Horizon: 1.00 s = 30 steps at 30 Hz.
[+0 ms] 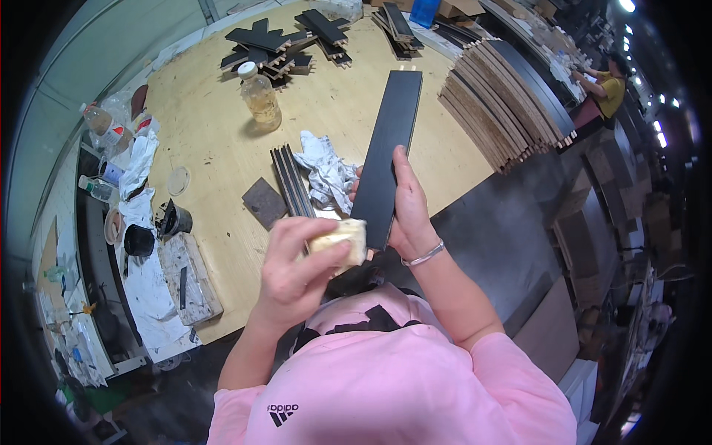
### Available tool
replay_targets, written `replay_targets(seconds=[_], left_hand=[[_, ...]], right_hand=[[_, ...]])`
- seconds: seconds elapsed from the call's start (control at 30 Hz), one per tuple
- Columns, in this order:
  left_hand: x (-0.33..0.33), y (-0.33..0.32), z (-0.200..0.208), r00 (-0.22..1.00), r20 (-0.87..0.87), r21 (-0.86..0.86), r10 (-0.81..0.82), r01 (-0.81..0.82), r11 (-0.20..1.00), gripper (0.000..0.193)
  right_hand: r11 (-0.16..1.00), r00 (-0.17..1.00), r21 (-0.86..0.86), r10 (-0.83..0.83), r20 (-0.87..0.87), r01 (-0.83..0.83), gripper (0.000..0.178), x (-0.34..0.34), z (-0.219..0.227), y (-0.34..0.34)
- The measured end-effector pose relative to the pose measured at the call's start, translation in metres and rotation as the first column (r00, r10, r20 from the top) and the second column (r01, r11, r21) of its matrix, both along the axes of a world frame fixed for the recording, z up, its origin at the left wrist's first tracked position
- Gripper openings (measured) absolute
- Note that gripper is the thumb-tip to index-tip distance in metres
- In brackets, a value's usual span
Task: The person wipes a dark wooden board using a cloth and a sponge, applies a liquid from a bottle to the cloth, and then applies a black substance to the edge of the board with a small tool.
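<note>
My right hand (410,200) grips a long black wooden board (385,148) by its side, the thumb lying along its face. The board tilts up and away from me, with small pale dowels at its ends. Pinched in my left hand (299,261) is a pale yellow sponge block (341,243), close to the board's near end. Just beyond that hand stand several narrow dark strips (292,180), a crumpled white cloth (326,172) and a dark square abrasive pad (264,202).
A bottle of amber liquid (260,102) stands mid-table, with black boards (259,41) heaped behind it. Stacked panels (497,107) fill the table's right side. Black cups (139,240) and a stained block (190,278) sit at left. A person in yellow (610,93) works far right.
</note>
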<state>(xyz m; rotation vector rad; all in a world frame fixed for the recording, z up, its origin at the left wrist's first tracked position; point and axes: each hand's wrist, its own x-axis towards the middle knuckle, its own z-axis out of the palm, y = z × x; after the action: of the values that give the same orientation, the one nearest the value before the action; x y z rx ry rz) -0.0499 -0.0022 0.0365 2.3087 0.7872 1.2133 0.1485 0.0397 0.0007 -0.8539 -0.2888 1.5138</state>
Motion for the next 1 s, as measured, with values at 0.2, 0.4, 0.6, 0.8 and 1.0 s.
replay_targets(seconds=[0.2, 0.4, 0.6, 0.8, 1.0], left_hand=[[-0.009, 0.016, -0.023, 0.99, -0.043, -0.047, 0.135, -0.137, 0.989, 0.038], [0.002, 0.018, -0.014, 0.997, -0.073, -0.047, 0.028, -0.031, 0.998, 0.038], [-0.024, 0.032, -0.019, 0.97, 0.003, -0.11, 0.245, -0.243, 0.964, 0.041], [-0.01, 0.056, 0.009, 0.957, 0.127, -0.076, 0.261, -0.253, 0.965, 0.043], [0.018, 0.074, 0.025, 0.976, 0.127, 0.035, 0.178, -0.184, 0.982, 0.045]], right_hand=[[0.999, 0.996, 0.015, -0.045, -0.076, 0.047, 0.058, 0.011, 0.001, 0.001], [0.986, 0.972, 0.114, 0.139, -0.192, -0.119, 0.063, 0.021, -0.002, -0.003], [0.932, 0.934, 0.076, 0.357, -0.01, -0.355, 0.061, 0.037, -0.009, -0.025], [0.791, 0.762, 0.087, 0.545, 0.349, -0.606, 0.064, 0.063, -0.023, -0.06], [0.772, 0.694, -0.045, 0.595, 0.405, -0.634, 0.074, 0.072, -0.021, -0.077]])
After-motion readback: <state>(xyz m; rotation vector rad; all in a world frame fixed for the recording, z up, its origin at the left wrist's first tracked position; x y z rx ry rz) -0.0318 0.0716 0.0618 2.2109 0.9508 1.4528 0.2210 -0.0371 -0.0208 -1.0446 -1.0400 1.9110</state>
